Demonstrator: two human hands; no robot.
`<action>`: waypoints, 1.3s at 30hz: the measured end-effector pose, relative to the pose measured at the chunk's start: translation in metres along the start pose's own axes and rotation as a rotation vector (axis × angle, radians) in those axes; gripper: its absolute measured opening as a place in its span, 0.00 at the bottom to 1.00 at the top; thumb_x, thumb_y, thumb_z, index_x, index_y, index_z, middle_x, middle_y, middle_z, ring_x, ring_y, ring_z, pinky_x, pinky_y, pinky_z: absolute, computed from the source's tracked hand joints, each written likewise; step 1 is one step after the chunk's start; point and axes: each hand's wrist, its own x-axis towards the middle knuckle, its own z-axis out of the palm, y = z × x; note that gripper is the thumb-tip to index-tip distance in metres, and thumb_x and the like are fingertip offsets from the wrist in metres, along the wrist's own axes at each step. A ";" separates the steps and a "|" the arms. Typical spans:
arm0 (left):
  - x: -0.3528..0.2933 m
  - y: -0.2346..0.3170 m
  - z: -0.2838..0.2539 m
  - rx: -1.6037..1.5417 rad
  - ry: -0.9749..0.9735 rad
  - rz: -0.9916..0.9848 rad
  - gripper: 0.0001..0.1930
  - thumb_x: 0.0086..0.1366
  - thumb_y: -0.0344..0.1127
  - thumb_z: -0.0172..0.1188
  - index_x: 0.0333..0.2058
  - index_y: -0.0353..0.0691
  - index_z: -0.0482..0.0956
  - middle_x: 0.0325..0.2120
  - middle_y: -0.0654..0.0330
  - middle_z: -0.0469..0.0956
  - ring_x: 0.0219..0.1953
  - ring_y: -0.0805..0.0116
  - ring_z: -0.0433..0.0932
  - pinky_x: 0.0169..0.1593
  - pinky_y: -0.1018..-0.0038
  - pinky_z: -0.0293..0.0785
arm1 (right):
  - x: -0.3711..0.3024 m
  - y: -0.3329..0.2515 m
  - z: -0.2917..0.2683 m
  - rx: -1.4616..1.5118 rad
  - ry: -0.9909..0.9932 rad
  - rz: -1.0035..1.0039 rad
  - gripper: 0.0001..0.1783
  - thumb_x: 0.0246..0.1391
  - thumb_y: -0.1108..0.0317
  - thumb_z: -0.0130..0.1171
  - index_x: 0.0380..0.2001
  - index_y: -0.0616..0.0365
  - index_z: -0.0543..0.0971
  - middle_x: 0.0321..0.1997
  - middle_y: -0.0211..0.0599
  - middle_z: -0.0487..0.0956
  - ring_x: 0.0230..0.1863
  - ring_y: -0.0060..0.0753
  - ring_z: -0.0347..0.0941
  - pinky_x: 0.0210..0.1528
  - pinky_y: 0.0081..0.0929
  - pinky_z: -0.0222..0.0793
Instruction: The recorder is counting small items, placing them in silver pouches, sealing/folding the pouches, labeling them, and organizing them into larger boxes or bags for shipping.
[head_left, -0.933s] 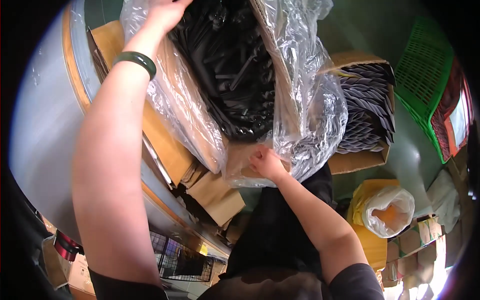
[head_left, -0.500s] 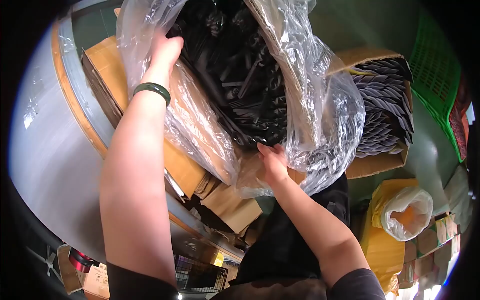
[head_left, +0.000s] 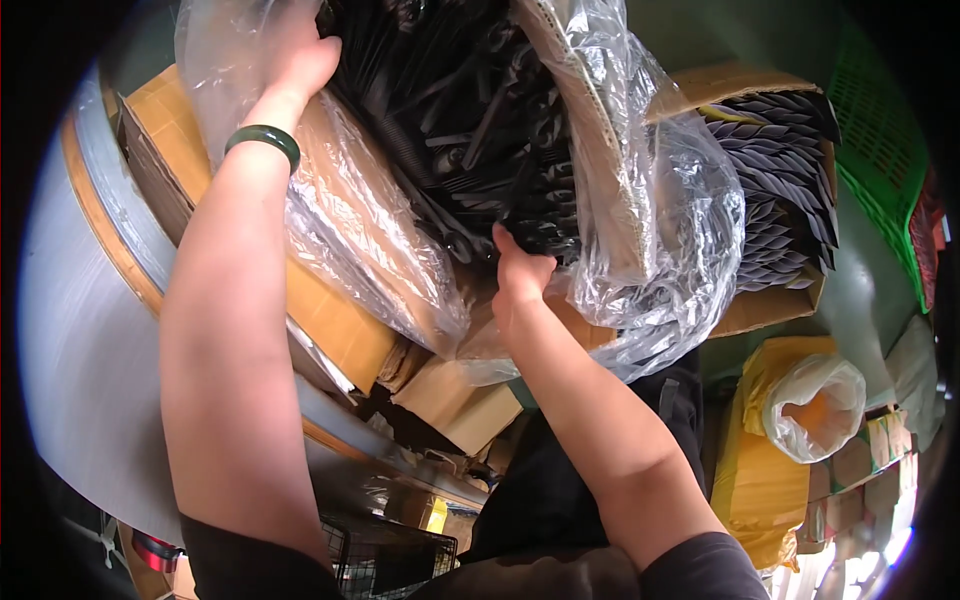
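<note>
A cardboard box (head_left: 625,215) lined with a clear plastic bag (head_left: 690,210) holds a heap of thin black plastic-looking pieces (head_left: 450,110); their exact kind is hard to make out. My left hand (head_left: 303,62), with a dark green bangle (head_left: 263,143) on the wrist, is closed at the heap's upper left edge. Bag film and black pieces hide its fingertips, so what it grips does not show. At the near end of the heap my right hand (head_left: 522,272) touches the black pieces. Its thumb points up against them, while the other fingers are mostly hidden.
To the right, an open carton (head_left: 775,312) holds stacked grey flat pieces (head_left: 770,190). Beyond it stands a green mesh basket (head_left: 885,150). A yellow sack (head_left: 765,480) and a white-lined bin (head_left: 815,405) are at lower right. A round grey table (head_left: 95,370) curves along the left.
My left hand has moved up and left along the box edge. The right hand has shifted up and left, deeper against the black pieces, its thumb now raised.
</note>
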 end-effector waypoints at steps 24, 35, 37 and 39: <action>0.002 0.058 -0.034 -0.473 -0.149 0.088 0.30 0.49 0.32 0.67 0.53 0.35 0.71 0.48 0.52 0.77 0.55 0.59 0.72 0.60 0.67 0.64 | -0.006 -0.019 0.004 0.188 -0.055 -0.527 0.35 0.45 0.71 0.73 0.55 0.66 0.68 0.55 0.37 0.75 0.53 0.27 0.70 0.57 0.25 0.64; -0.043 0.067 -0.005 -0.603 -0.215 0.088 0.30 0.46 0.37 0.69 0.49 0.35 0.74 0.45 0.54 0.79 0.49 0.60 0.76 0.54 0.70 0.69 | -0.009 -0.028 0.013 0.165 -0.039 -0.570 0.38 0.38 0.67 0.77 0.53 0.68 0.71 0.57 0.43 0.72 0.55 0.32 0.68 0.60 0.28 0.60; -0.055 0.069 0.002 -0.709 -0.230 0.020 0.31 0.45 0.40 0.72 0.49 0.34 0.75 0.46 0.53 0.79 0.50 0.59 0.77 0.55 0.70 0.69 | -0.016 -0.029 0.007 0.038 0.022 -0.577 0.39 0.39 0.66 0.77 0.53 0.69 0.70 0.58 0.45 0.71 0.56 0.31 0.66 0.61 0.28 0.59; -0.063 0.069 0.004 -0.740 -0.223 0.029 0.32 0.46 0.40 0.72 0.50 0.34 0.74 0.47 0.53 0.79 0.50 0.60 0.77 0.55 0.70 0.69 | -0.019 -0.029 0.009 -0.090 0.084 -0.577 0.41 0.39 0.65 0.77 0.54 0.71 0.69 0.59 0.47 0.70 0.57 0.30 0.65 0.62 0.28 0.57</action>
